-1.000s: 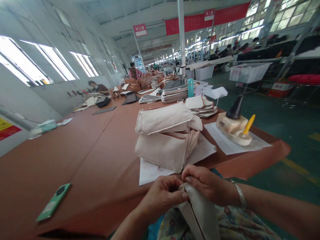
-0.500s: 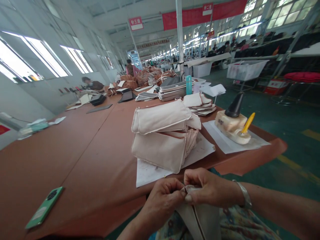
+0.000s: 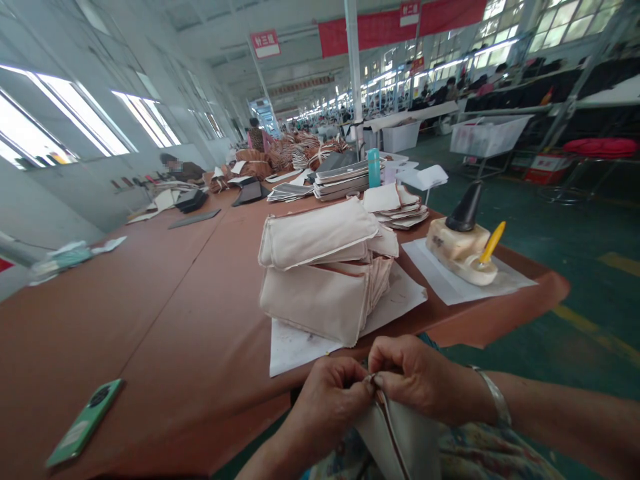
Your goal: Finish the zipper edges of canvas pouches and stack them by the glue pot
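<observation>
Just past the table's front edge, my left hand pinches the top of a cream fabric piece between thumb and fingers. My right hand, with a silver bracelet on its wrist, pinches the same edge right beside it, the fingertips nearly touching. The piece hangs down over my lap, with a dark brown-edged slit running down its middle. Beyond my hands, a pile of cream pieces rests on a white paper sheet on the brown table.
A yellow-handled brush stands in a pale container beside a black cone at the right. A green phone lies at the left front. A turquoise bottle and stacked pieces stand farther back. A person sits at the far left.
The view has shifted slightly. My hands still pinch the fabric's top edge; the brown-lined slit below my fingertips now shows wider.
</observation>
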Demonstrator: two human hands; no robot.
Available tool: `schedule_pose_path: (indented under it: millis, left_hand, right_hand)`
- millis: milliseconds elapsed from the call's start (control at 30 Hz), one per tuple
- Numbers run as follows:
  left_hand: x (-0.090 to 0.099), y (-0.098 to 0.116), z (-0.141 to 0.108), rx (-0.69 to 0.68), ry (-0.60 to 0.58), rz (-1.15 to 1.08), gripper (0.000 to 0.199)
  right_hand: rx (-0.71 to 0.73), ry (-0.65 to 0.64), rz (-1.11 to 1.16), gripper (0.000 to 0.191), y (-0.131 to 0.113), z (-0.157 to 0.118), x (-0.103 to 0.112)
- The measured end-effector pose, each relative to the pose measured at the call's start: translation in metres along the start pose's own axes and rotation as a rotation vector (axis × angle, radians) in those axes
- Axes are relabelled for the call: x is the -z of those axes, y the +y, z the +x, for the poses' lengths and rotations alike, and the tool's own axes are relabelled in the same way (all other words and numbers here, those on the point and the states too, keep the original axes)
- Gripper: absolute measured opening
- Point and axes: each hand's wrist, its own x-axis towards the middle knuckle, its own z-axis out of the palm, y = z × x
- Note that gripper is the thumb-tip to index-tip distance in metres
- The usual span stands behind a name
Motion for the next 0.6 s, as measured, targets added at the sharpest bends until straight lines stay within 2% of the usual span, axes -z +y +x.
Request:
schedule_pose_path:
  millis: [133, 267, 367, 500, 600]
  left_hand:
    - [-0.004, 0.001, 0.001, 0.043, 0.004, -0.055, 0.028]
    - [-0.006, 0.004, -0.002, 0.054, -0.042, -0.207, 0.025]
    - [-0.007, 0.007, -0.005, 0.094, -0.087, -0.369, 0.016]
    - [-0.010, 0.008, -0.007, 0.084, -0.118, -0.579, 0.017]
    - [-0.013, 0.008, -0.008, 0.079, -0.118, -0.593, 0.026]
  right_hand:
    - [0.131, 0.073, -0.015, 0.013, 0.003, -0.004, -0.003]
    - [0.494, 0.014, -0.062, 0.017, 0.006, -0.010, 0.005]
    - [0.715, -0.035, -0.291, 0.018, 0.010, -0.011, 0.013]
    - [0.826, -0.044, -0.530, 0.016, 0.016, -0.009, 0.018]
    - [0.848, -0.057, -0.526, 0.015, 0.020, -0.012, 0.019]
